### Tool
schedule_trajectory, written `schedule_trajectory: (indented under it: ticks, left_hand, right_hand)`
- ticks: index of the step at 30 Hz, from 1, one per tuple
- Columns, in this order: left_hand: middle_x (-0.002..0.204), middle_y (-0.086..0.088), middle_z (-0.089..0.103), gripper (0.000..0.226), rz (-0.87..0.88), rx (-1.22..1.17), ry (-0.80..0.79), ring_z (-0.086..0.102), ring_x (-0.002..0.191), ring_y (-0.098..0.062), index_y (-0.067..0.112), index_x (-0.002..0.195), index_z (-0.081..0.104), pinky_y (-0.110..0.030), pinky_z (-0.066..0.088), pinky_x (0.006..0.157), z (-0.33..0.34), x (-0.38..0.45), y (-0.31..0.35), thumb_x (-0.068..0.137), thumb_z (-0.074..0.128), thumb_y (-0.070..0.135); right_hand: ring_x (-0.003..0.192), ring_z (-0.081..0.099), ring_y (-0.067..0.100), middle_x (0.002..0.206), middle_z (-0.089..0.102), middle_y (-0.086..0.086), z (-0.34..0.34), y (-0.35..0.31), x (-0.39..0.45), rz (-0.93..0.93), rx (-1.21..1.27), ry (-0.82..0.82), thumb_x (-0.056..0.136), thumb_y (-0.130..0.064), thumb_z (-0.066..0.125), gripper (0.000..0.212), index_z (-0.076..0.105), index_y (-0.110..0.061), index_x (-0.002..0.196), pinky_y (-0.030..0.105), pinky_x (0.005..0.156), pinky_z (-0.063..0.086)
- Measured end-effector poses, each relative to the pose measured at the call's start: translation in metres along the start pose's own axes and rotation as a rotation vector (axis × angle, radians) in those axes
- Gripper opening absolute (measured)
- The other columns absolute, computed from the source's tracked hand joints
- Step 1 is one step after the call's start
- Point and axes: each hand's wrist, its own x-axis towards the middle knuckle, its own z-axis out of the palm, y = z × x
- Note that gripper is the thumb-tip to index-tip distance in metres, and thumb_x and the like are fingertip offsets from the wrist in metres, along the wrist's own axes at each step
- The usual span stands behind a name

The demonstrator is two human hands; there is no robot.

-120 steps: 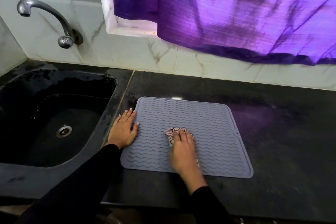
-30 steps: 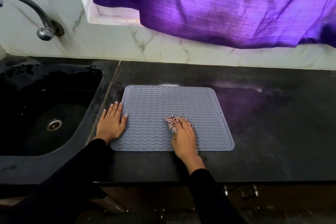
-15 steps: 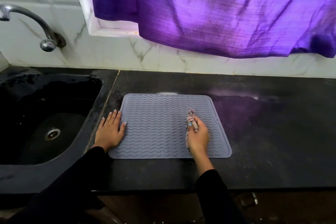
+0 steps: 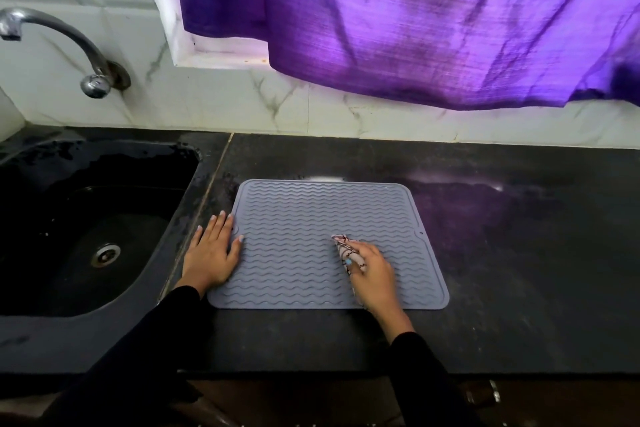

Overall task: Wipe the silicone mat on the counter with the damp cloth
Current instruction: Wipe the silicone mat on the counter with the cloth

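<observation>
A grey silicone mat (image 4: 311, 218) with wavy ridges lies flat on the black counter (image 4: 502, 253). My left hand (image 4: 213, 253) lies flat with straight fingers on the mat's left edge, partly on the counter. My right hand (image 4: 372, 276) grips a small pink patterned cloth (image 4: 344, 246), bunched up, and holds it against the mat right of its middle. Most of the cloth is hidden under my fingers.
A black sink (image 4: 86, 229) with a drain (image 4: 107, 255) sits left of the mat, and a chrome tap (image 4: 62, 42) juts from the white tiled wall. A purple curtain (image 4: 415, 21) hangs over the window above the counter's back.
My right hand went from pressing the cloth flat near the mat's middle to gripping it bunched, farther right. The left hand stayed on the mat's left edge.
</observation>
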Motion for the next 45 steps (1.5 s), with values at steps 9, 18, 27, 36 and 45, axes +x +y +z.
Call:
schedule_trajectory:
  ticks: [9, 18, 27, 36, 45]
  left_hand:
    - [0.156, -0.003, 0.013, 0.074, 0.000, -0.026, -0.040, 0.008, 0.145, -0.017, 0.015, 0.147, 0.016, -0.039, 0.003, 0.118, -0.003, 0.000, -0.001, 0.083, 0.009, 0.052]
    - [0.153, -0.009, 0.022, 0.080, 0.027, 0.006, 0.021, 0.018, 0.143, -0.023, 0.010, 0.144, 0.025, -0.044, 0.011, 0.116, 0.005, 0.003, -0.006, 0.080, 0.011, 0.055]
    - [0.155, -0.007, 0.019, 0.079, 0.014, -0.003, -0.003, 0.014, 0.144, -0.020, 0.012, 0.145, 0.021, -0.040, 0.007, 0.116, -0.001, 0.001, -0.001, 0.081, 0.010, 0.056]
    - [0.155, -0.006, 0.018, 0.075, 0.013, -0.024, -0.010, 0.013, 0.144, -0.020, 0.012, 0.146, 0.020, -0.040, 0.006, 0.117, -0.003, -0.001, -0.001, 0.083, 0.014, 0.052]
    - [0.155, -0.004, 0.018, 0.085, 0.012, -0.028, 0.005, 0.011, 0.144, -0.018, 0.016, 0.146, 0.019, -0.039, 0.004, 0.117, 0.000, 0.001, -0.003, 0.077, 0.003, 0.062]
  right_hand:
    - [0.091, 0.061, 0.021, 0.106, 0.064, 0.005, -0.046, 0.002, 0.028, 0.393, 0.408, 0.241, 0.093, -0.005, 0.051, 0.033, 0.062, -0.011, 0.124, 0.030, 0.077, 0.051]
    - [0.129, 0.039, 0.036, 0.133, 0.049, 0.020, -0.029, 0.032, -0.005, 0.127, -0.467, 0.200, 0.079, 0.002, 0.058, 0.050, 0.050, 0.000, 0.129, 0.043, 0.113, 0.028]
    - [0.120, 0.049, 0.030, 0.131, 0.052, 0.012, -0.043, 0.041, 0.003, 0.073, -0.254, 0.190, 0.085, 0.000, 0.052, 0.045, 0.054, -0.005, 0.129, 0.035, 0.102, 0.038]
    - [0.115, 0.054, 0.031, 0.125, 0.058, 0.014, -0.065, 0.033, 0.004, 0.424, 0.078, 0.540, 0.090, -0.002, 0.050, 0.037, 0.057, -0.006, 0.127, 0.040, 0.102, 0.043]
    - [0.127, 0.040, 0.037, 0.133, 0.049, 0.017, -0.046, 0.046, -0.006, 0.210, -0.409, 0.285, 0.078, 0.006, 0.060, 0.053, 0.052, -0.003, 0.129, 0.047, 0.111, 0.031]
